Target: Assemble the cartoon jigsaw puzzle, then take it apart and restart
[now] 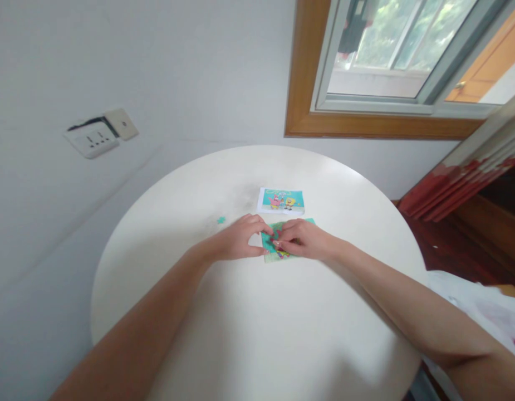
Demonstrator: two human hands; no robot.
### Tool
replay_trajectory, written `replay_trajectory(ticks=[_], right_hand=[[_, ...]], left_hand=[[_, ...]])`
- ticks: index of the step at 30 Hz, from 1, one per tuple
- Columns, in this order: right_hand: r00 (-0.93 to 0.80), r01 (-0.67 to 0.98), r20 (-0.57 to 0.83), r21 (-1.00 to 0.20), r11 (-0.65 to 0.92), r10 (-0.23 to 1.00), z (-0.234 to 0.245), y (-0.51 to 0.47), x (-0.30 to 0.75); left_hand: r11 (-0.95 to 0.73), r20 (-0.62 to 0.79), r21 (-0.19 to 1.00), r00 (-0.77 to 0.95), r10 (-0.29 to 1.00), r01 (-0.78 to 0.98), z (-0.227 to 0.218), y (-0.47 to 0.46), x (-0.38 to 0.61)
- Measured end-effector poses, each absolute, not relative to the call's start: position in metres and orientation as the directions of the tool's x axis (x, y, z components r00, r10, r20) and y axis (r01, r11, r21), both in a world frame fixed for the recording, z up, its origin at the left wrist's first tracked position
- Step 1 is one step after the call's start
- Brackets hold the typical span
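Observation:
A small green jigsaw puzzle (270, 245) lies flat near the middle of a round white table (249, 334). My left hand (238, 239) rests at its left edge, thumb and curled fingers pinched at that edge. My right hand (301, 238) lies over the puzzle's right part, fingers bent and pressing down on the pieces. What either hand holds, if anything, is too small to make out. Just behind the puzzle lies a small picture card (281, 201) with cartoon figures. One loose green puzzle piece (221, 220) sits to the left of my left hand.
A white wall stands behind the table, with a wall socket (94, 139) and a switch (121, 123) at the left. A wood-framed window (391, 72) is at the upper right. Red and white boards (461, 172) lean at the right, beside dark wooden furniture.

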State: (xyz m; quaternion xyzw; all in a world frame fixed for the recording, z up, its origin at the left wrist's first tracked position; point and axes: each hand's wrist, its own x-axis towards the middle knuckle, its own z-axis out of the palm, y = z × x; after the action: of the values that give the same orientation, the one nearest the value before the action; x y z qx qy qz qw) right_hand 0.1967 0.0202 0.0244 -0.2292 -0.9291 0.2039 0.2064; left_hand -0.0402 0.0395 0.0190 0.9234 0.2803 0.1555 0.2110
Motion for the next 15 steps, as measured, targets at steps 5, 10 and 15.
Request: replay_trajectory(ticks=[5, 10, 15], right_hand=[[-0.746, 0.421, 0.311, -0.465, 0.779, 0.589, 0.026, 0.019, 0.197], [-0.752, 0.438, 0.290, -0.452, 0.777, 0.592, 0.025, 0.018, 0.197], [-0.740, 0.494, 0.254, -0.423, 0.760, 0.622, 0.033, 0.018, 0.191]], left_hand=[[-0.690, 0.337, 0.460, 0.610, 0.718, 0.558, 0.025, 0.053, -0.052], [-0.581, 0.499, 0.349, 0.379, 0.780, 0.735, 0.030, 0.065, -0.073], [-0.374, 0.684, 0.340, 0.046, 0.728, 0.863, 0.029, 0.068, -0.088]])
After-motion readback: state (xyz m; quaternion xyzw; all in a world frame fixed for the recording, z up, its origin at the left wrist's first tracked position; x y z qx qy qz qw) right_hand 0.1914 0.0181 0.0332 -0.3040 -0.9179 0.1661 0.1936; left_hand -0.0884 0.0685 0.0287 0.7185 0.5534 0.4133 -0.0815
